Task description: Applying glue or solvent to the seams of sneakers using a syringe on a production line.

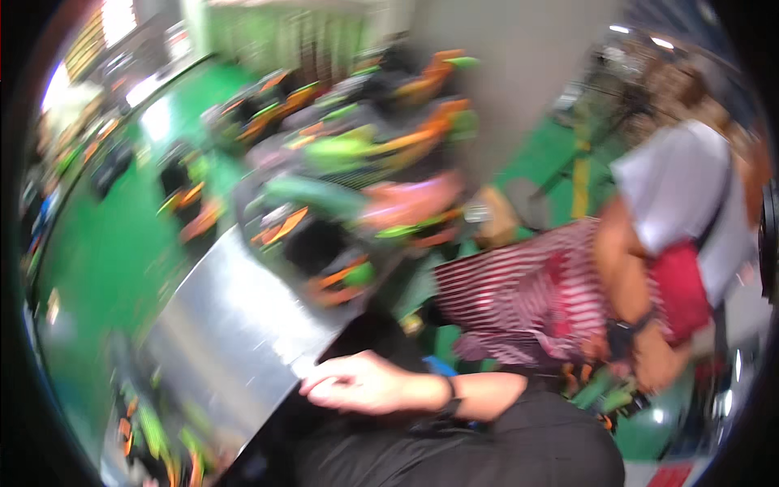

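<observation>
The whole picture is smeared by motion. My right hand point(357, 383), with a dark band at the wrist, reaches in from the lower right over black cloth. Its fingers are curled on the near edge of a shiny metal sheet point(231, 325), which slants from the centre down to the lower left. My left hand is out of view. Behind the sheet lies a heap of green, orange and black machine parts point(365, 170), too blurred to make out singly.
Another person in a white shirt point(682, 187) stands at the right, one arm down beside a red-and-white striped bag point(519, 292). Green floor point(97, 243) spreads to the left, with more green and orange parts in rows. A grey pillar point(519, 73) rises behind.
</observation>
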{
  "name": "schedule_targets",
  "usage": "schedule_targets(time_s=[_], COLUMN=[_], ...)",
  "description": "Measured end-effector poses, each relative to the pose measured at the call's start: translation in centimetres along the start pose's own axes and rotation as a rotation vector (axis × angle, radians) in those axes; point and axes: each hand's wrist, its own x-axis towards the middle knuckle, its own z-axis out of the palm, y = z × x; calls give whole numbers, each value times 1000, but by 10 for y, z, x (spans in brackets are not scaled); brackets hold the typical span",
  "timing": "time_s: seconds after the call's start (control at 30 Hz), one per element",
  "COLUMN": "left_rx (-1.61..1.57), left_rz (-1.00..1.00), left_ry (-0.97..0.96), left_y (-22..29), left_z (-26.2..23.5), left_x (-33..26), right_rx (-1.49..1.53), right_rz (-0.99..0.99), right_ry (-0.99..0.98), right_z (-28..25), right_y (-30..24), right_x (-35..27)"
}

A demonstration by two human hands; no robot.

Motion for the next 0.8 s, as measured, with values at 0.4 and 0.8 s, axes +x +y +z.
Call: schedule_targets(time_s=[0.4,0.8], left_rx=[-917,-563], left_rz=[-45,560], left_ry=[38,251], left_y=[44,75], left_z=[-3,8], left_x=[30,-55], right_rx=[115,-194], right_rz=[-115,-904], right_ry=[-181,-278], right_z=[-23,22], right_y=[-3,-51], right_x=[-12,3])
